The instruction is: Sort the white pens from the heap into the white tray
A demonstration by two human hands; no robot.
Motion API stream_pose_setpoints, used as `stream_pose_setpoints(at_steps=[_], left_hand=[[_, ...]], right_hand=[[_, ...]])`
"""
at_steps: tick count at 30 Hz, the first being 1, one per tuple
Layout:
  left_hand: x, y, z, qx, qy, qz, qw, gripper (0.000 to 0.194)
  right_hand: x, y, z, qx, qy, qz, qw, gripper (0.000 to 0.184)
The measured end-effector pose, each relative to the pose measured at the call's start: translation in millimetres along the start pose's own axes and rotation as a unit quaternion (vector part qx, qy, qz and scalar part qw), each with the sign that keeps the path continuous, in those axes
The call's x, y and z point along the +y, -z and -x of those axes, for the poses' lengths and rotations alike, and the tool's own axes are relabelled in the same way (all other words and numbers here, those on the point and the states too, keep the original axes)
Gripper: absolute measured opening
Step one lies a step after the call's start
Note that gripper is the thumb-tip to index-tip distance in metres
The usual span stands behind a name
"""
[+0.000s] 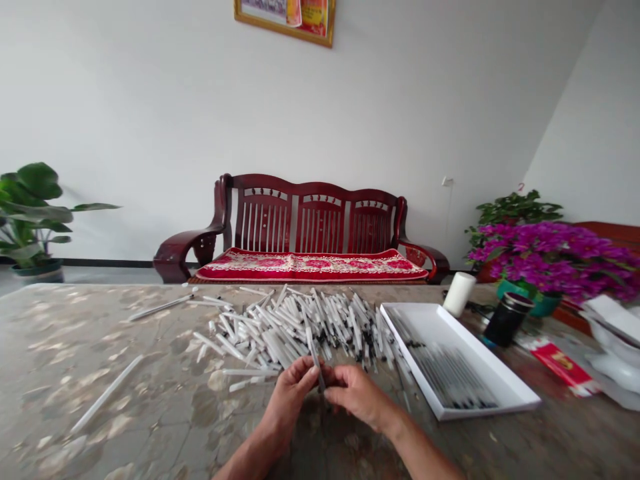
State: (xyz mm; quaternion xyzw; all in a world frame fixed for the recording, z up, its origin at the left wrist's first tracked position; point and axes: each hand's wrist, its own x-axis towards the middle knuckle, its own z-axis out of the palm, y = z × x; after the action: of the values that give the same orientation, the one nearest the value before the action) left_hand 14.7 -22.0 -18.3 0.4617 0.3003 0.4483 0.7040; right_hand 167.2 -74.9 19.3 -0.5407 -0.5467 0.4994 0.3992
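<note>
**Many pale sticks, two hands, one stick held between them**

One dark red wooden bench (319, 220), its seat laid with a single patterned red mat (320, 265), stands behind one long table (165, 420) with a mottled grey-brown top. On the table's far half spreads a pile of sticks (300, 327): slender and pen-like, whitish and translucent, several with black ends, overlapping too closely to be counted. Right of the pile lies one shallow white tray (487, 367), holding a slanting row of similar sticks with dark ends near the front wall; blur prevents an exact count. Toward the tray's far right corner stand one white cylinder (460, 295) and one dark container (507, 321); one red-and-white packet (563, 367) lies farther right. Two loose sticks (107, 393) rest left of the pile, well apart from each other.

Two hands meet at the near edge of the pile. The left hand (295, 385) pinches one stick between thumb and bent fingers. The right hand (357, 393) has its fingers curled and its thumb beside the near end; whether it also grips cannot be told. The held stick (316, 359), pale above and darker below, slants away from the wearer, passing between both sets of fingertips, its far end before the pile.
</note>
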Motion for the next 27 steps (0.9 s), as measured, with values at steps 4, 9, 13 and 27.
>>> stream_pose_setpoints(at_steps=[4,9,13,27], left_hand=[[0,1.1,-1,0.015,0.027,-0.022,0.999,0.052],[-1,1.7,-1,0.036,0.038,-0.07,0.996,0.054],[-4,2.4,-5,0.024,0.031,-0.076,0.996,0.05],[-5,14.7,-13,0.095,0.013,-0.101,0.99,0.049]], right_hand=[[-6,18,3,-0.026,-0.084,0.054,0.995,0.011],[-15,63,10,0.008,-0.084,0.107,0.991,0.012],[-8,123,12,0.168,-0.099,0.24,0.951,0.012],[27,241,-23,0.296,-0.301,0.518,0.743,0.027]])
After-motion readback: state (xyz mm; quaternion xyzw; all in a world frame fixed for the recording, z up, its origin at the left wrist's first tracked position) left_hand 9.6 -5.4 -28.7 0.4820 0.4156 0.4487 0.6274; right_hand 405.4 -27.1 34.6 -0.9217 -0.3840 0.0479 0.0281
